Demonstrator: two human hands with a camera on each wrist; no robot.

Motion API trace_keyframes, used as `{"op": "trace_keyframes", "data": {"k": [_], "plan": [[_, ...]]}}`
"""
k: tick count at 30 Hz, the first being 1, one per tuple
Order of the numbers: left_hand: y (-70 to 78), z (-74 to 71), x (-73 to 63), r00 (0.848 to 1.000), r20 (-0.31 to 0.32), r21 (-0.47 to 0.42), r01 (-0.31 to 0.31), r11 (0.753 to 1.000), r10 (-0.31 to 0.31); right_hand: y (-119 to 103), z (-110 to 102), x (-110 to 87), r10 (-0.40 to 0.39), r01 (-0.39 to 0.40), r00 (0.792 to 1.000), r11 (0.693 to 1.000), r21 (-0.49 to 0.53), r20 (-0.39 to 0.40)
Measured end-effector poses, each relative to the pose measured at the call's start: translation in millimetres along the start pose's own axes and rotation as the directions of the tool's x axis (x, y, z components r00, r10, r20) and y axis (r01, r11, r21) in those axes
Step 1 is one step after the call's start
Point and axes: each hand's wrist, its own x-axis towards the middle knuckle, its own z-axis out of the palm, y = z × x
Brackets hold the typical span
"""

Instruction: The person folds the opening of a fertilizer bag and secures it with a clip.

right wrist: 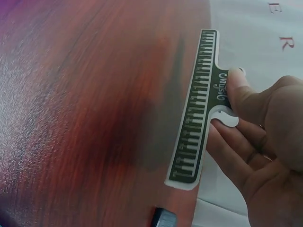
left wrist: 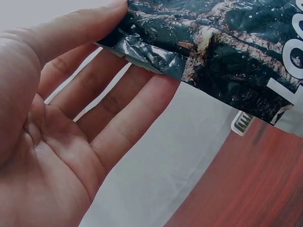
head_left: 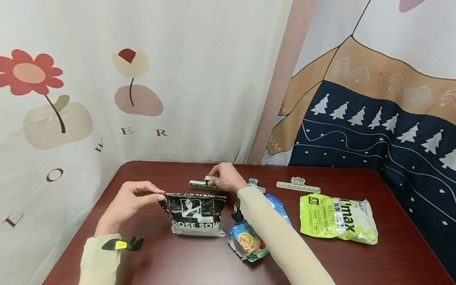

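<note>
A black bag [head_left: 197, 214] with white "LOOSE SOIL"-like lettering stands upright on the table. My left hand [head_left: 130, 203] pinches its upper left corner; in the left wrist view the thumb lies over the black film [left wrist: 199, 47] and the fingers go behind it. Behind the bag, my right hand [head_left: 228, 178] pinches a long clip [head_left: 199, 184] by its handle. Seen from the right wrist, this clip [right wrist: 195, 123] carries a piano-key pattern and the word "Music", with the thumb on one side of the handle and fingers on the other.
A blue bag with fruit pictures [head_left: 250, 243] lies right of the black bag, partly under my right forearm. Farther right lies a green bag [head_left: 338, 218]. Two more clips [head_left: 298, 185] lie along the table's [head_left: 187, 270] back edge, in front of a printed curtain [head_left: 201, 70].
</note>
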Motion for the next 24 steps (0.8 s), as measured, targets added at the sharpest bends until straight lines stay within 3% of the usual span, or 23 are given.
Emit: {"op": "trace_keyframes", "data": {"k": [9,24], "plan": [[-0.6,0.6,0.6,1.000,0.008,-0.019,-0.004,1.000,0.004,-4,-7,-4.8,0.023,-0.022,0.995,1.000,0.010,-0.101],[1.1,0.8,0.6,1.000,0.006,-0.015,-0.002,1.000,0.002,-16,-23,-15.8,0.002,0.004,0.993,0.999,0.051,-0.122]]}}
